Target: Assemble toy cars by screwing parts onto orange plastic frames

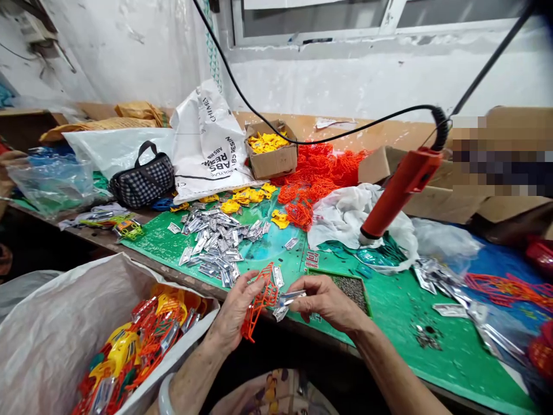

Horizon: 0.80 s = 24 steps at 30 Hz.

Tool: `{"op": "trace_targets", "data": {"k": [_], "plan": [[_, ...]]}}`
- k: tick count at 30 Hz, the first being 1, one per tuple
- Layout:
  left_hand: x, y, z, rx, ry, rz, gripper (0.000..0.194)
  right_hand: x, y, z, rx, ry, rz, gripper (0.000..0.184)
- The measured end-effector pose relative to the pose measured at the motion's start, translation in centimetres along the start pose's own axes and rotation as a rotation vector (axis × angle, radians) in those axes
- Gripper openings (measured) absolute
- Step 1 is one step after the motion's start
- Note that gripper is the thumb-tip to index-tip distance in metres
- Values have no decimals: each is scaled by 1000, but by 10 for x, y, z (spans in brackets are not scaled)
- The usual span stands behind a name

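Note:
In front of me at the table's edge, my left hand [231, 314] is closed around an orange plastic lattice piece [262, 300]. Close to its right side, my right hand [326, 301] pinches a small silver printed strip [291, 296]. The strip's near end meets or almost meets the lattice; I cannot tell whether they are joined. Another silver piece [277, 277] lies on the table just behind the fingers. Beyond my left hand spreads a heap of silver pieces [216, 242]. Next to my right wrist sits a green-rimmed tray of small screws [352, 291].
A white sack [26, 346] at lower left holds orange and yellow parts. An orange electric screwdriver [395, 199] hangs by a black cable at right. Behind are a carton of yellow parts [270, 158], orange lattice pieces [322, 173], a checked bag [144, 180] and a white plastic bag [341, 210].

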<state>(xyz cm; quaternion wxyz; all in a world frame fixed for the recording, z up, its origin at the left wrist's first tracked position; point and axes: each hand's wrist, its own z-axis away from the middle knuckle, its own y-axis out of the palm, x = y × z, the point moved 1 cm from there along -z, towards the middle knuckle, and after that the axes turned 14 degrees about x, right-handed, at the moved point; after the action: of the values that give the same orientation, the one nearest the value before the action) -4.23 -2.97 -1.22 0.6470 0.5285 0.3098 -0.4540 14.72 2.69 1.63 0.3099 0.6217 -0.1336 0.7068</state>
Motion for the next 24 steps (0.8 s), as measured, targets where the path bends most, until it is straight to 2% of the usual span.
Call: {"op": "trace_targets", "data": {"k": [4, 9, 17, 24], "plan": [[2, 11, 1, 86, -31, -67, 56, -7, 2, 8, 35, 2, -26, 29], [5, 19, 1, 157, -50, -90, 49, -15, 7, 13, -50, -107, -124, 36], [9, 23, 1, 202, -68, -93, 46, -16, 6, 21, -115, -114, 64, 25], [11, 25, 2, 202, -93, -68, 41, -25, 11, 19, -226, -162, -238, 43]]}}
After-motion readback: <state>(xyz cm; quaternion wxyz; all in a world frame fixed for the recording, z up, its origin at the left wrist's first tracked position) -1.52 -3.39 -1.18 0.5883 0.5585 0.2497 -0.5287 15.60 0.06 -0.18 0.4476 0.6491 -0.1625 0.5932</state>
